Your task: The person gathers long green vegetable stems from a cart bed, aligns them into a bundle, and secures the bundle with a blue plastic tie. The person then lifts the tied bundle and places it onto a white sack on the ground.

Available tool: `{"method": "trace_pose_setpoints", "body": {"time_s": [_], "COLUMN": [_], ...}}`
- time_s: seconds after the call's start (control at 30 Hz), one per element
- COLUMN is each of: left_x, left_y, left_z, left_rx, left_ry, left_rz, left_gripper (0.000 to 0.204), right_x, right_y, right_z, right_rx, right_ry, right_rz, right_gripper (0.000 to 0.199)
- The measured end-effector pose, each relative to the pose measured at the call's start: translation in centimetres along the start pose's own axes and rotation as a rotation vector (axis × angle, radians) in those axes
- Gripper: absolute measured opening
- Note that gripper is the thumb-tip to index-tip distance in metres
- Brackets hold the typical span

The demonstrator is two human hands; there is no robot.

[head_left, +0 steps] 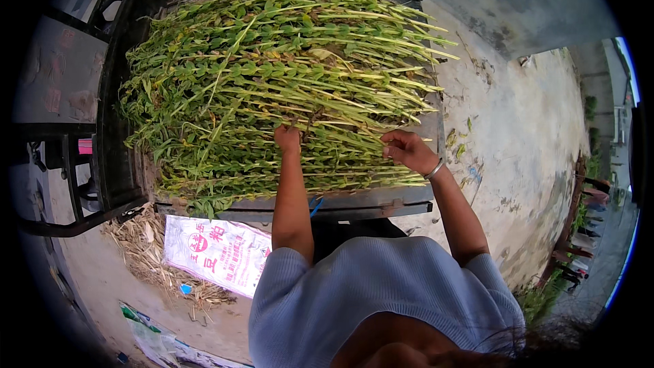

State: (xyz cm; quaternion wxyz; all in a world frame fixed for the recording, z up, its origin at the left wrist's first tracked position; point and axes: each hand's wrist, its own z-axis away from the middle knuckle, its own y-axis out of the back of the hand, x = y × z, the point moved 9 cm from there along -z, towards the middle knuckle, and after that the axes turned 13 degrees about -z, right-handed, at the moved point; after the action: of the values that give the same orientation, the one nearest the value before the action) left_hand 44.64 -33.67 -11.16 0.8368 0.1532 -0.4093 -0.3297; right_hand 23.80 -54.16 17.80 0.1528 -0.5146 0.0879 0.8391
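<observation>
A thick layer of cut green stalks [272,68], leafy and set with pods like sesame, covers the cart bed [436,123]. Their pale cut ends point right and the leafy tops left. My left hand [289,138] is closed on some stalks near the middle of the heap, its fingers partly hidden among them. At the cut ends my right hand [412,152], with a silver bracelet at the wrist, pinches stalks between thumb and fingers. Exactly how many stalks each hand has cannot be made out.
Black metal rails [71,170] bound the cart at left. Its near edge [354,211] lies just before my body. A white printed sack [214,252] rests on the ground beside dry straw [136,242]. Concrete ground [518,163] with scattered leaves extends right.
</observation>
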Motion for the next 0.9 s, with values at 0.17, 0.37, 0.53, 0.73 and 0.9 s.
{"method": "trace_pose_setpoints", "body": {"time_s": [0.17,0.37,0.53,0.73,0.9], "left_x": [1.2,3.5,2.4,-2.4,-0.8], "left_y": [5.5,-3.6,-5.9,-0.8,0.6], "left_z": [12.0,18.8,15.8,14.2,18.9], "left_rx": [-0.074,-0.109,0.011,-0.134,-0.185], "left_ry": [-0.123,-0.533,-0.440,-0.233,-0.318], "left_rz": [0.483,-0.870,-1.064,0.301,-0.163], "left_gripper": [0.023,0.022,0.030,0.030,0.035], "right_x": [1.0,1.3,0.1,2.8,4.1], "right_y": [1.4,1.2,0.6,1.1,1.0], "right_z": [-0.3,-0.9,-0.3,-0.5,-0.7], "right_rx": [0.028,-0.017,-0.100,-0.143,-0.189], "right_ry": [-0.041,-0.038,0.012,-0.119,-0.169], "right_rz": [-0.007,-0.004,0.065,-0.012,-0.039], "right_gripper": [0.029,0.030,0.033,0.037,0.045]}}
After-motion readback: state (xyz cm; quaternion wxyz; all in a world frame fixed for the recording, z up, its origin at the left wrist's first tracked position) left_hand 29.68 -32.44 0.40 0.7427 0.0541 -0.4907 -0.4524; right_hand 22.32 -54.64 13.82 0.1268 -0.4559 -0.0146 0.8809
